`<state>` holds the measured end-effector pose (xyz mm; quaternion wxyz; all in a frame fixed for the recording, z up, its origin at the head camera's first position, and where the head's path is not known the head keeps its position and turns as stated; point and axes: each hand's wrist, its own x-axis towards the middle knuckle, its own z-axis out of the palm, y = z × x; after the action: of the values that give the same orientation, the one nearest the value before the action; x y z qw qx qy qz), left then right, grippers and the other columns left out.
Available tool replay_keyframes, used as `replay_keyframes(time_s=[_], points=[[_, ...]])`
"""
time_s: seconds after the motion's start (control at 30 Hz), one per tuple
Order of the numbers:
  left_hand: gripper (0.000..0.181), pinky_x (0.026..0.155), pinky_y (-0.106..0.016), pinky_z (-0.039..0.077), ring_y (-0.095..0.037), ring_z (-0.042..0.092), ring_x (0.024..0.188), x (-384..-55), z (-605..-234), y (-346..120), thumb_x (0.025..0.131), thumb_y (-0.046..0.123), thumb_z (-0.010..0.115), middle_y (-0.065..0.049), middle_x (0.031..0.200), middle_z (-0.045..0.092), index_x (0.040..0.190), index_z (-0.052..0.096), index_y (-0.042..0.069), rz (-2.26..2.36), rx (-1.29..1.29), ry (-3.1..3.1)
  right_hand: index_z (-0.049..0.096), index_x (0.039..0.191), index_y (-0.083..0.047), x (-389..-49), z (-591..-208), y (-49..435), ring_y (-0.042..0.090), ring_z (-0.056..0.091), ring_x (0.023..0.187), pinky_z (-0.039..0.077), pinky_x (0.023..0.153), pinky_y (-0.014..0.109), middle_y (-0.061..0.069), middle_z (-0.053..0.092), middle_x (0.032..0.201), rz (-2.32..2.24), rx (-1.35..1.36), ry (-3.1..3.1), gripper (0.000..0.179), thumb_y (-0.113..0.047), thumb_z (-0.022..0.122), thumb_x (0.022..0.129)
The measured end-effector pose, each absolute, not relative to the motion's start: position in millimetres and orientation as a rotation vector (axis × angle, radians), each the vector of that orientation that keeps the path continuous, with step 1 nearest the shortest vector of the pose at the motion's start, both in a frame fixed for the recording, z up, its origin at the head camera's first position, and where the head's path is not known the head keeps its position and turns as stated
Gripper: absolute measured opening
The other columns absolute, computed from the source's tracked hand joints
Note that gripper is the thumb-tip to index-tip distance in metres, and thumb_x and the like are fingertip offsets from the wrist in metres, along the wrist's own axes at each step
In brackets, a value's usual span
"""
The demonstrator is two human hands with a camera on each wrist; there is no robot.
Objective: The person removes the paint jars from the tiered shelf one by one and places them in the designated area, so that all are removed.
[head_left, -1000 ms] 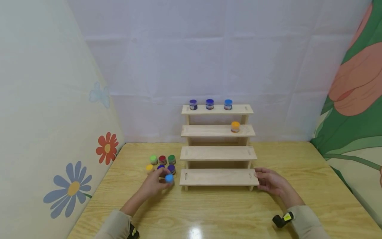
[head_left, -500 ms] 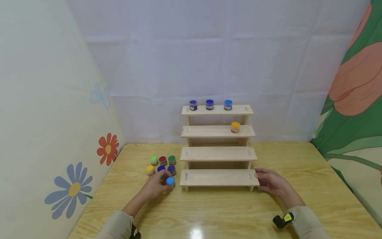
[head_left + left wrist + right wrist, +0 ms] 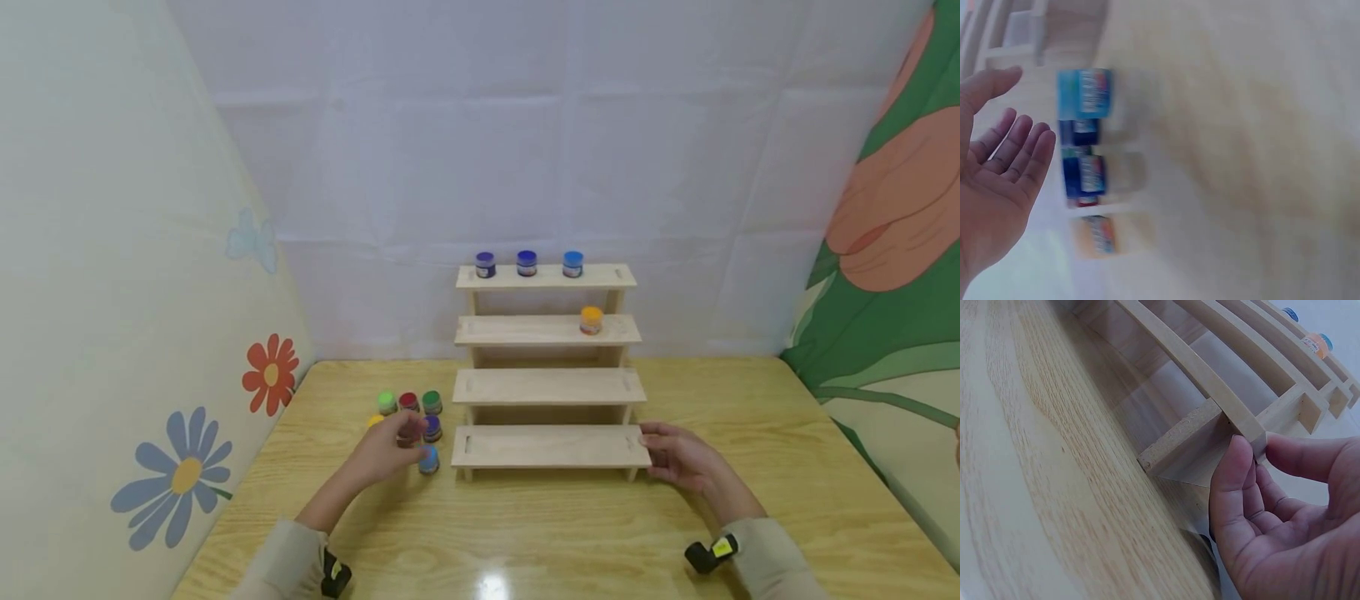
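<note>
Currently, the left hand (image 3: pixel 384 450), relaxed with thumb and fingers parted, holds nothing; brushing the light-blue jar (image 3: pixel 429 463) at its three o'clock could topple it. The right hand (image 3: pixel 686 458) pinches the rack (image 3: pixel 551 444); tugging could unseat shelved jars (image 3: pixel 527 265).

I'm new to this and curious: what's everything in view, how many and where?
Shelf: one, pale wood, on table
Upper jars: three, purple, dark blue, light blue, top board
Lone jar: one, orange, second board down
Table jars: seven, light green, red, dark green, yellow, dark blue, purple, light blue, left of shelf
Table: one, yellowish wood, foreground
Backdrop: one, whitish, behind table
Left panel: one, off-white, flowered
Right panel: one, green and pink, patterned
Wrist devices: two, black, one per wrist
Sleeves: two, beige, forearms
Left grip: one, beside the light blue table jar
Right grip: one, pinching the lowest board's right end
</note>
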<state>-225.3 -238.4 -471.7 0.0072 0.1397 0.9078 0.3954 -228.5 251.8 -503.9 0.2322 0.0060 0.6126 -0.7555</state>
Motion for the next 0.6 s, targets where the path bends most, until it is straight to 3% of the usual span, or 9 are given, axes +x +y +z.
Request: replay_keyframes(time_s=[0.13,0.4,0.6], points=[[0.034,0.089,-0.045,0.057,-0.026,0.065,0.103,-233.2,-455.9,-232.8,0.093,0.022,0.075,-0.013,0.11,0.068,0.117,0.063,0.001,1.255,0.525,2.869,0.058,0.128,-0.009,-229.0,-503.9,251.9,0.012,0.068,0.08,0.059,0.065,0.022,0.001,0.072,0.095,-2.083,0.021,1.674,0.025,-0.011,0.057,0.103],[0.03,0.088,-0.043,0.058,-0.027,0.065,0.104,-249.6,-422.2,-206.0,0.095,0.015,0.072,-0.01,0.11,0.068,0.121,0.062,0.003,1.376,0.639,2.894,0.057,0.128,-0.008,-229.0,-503.1,251.6,0.012,0.068,0.08,0.058,0.065,0.022,0.001,0.072,0.095,-2.083,0.021,1.667,0.026,-0.01,0.058,0.102],[0.037,0.089,-0.04,0.059,-0.028,0.064,0.107,-262.7,-402.5,-182.6,0.095,0.019,0.072,-0.015,0.115,0.067,0.125,0.061,0.0,1.404,0.713,2.882,0.057,0.126,-0.009,-228.7,-502.7,251.6,0.011,0.068,0.08,0.058,0.065,0.022,0.001,0.072,0.094,-2.079,0.006,1.659,0.024,-0.01,0.056,0.102]])
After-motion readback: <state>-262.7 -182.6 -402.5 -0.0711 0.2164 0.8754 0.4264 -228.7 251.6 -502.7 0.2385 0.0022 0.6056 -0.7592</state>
